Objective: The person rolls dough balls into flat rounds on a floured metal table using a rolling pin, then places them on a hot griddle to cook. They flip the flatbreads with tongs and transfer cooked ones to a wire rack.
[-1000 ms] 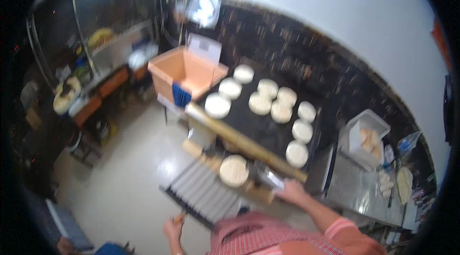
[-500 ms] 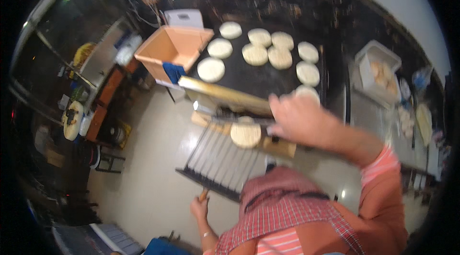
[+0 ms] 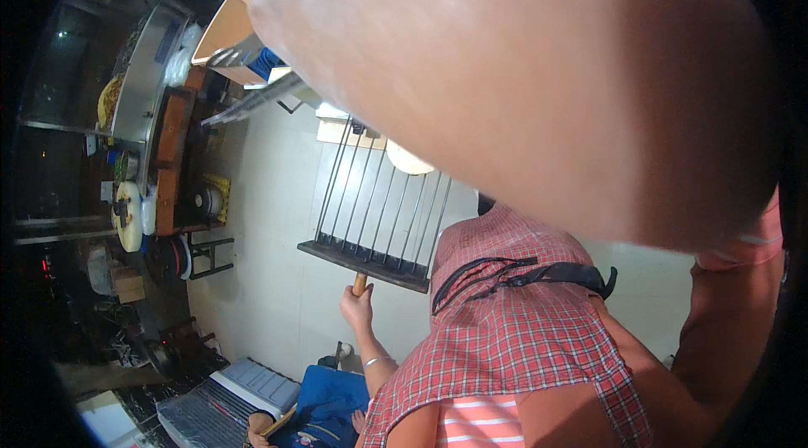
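My left hand (image 3: 357,306) is closed round the short wooden handle (image 3: 360,283) of a rack of parallel metal rods (image 3: 370,204) with a dark end bar. On the rods' far end lies a pale round flatbread (image 3: 406,160), partly covered by my raised right forearm (image 3: 522,94). That forearm is blurred, very close, and blocks the upper right; my right hand's fingers do not show. A grey flat blade or plate (image 3: 252,100) juts out past the forearm on the left, smeared by motion.
An orange tub (image 3: 220,29) stands at the far left, with a blue cloth (image 3: 265,63) on its edge. Along the left runs a wooden bench (image 3: 166,153). At bottom left, another person in blue (image 3: 324,397) has a hand (image 3: 259,429) on a thin yellowish stick.
My right arm has swung up close before the camera and now hides the dark griddle and its flatbreads. My left hand still grips the rack's handle. The view has shifted toward my body.
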`<action>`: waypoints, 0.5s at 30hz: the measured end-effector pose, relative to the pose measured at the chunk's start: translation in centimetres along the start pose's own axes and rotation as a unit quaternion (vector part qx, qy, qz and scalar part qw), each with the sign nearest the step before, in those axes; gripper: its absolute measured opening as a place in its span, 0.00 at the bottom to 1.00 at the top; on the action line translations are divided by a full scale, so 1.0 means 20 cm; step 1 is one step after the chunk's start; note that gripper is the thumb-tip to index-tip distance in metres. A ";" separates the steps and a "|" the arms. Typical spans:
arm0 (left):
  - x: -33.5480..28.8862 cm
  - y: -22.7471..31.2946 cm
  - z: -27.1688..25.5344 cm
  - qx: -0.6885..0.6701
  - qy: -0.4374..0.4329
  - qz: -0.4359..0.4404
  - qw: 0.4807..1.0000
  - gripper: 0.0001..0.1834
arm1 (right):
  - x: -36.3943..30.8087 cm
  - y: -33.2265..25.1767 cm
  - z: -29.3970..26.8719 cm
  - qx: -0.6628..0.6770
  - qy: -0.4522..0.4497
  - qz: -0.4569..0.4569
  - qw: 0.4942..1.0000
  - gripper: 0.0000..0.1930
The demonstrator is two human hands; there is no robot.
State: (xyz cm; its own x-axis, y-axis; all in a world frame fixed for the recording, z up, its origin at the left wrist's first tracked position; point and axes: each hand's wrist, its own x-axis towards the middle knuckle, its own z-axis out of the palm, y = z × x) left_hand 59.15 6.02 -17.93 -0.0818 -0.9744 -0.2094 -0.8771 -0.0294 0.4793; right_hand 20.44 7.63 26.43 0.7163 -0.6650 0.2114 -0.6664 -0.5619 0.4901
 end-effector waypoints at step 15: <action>-0.06 0.01 0.00 0.039 -0.073 -0.075 0.994 0.23 | -0.18 0.25 0.55 0.122 -0.060 0.269 0.954 0.23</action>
State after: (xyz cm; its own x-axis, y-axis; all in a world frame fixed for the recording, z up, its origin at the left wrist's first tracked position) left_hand 59.00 7.12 -17.52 -0.0097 -0.9176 -0.3974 -0.9184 -0.1491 0.3666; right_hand 12.29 1.76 18.73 0.2384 -0.9325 0.2715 -0.9694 -0.2118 0.1237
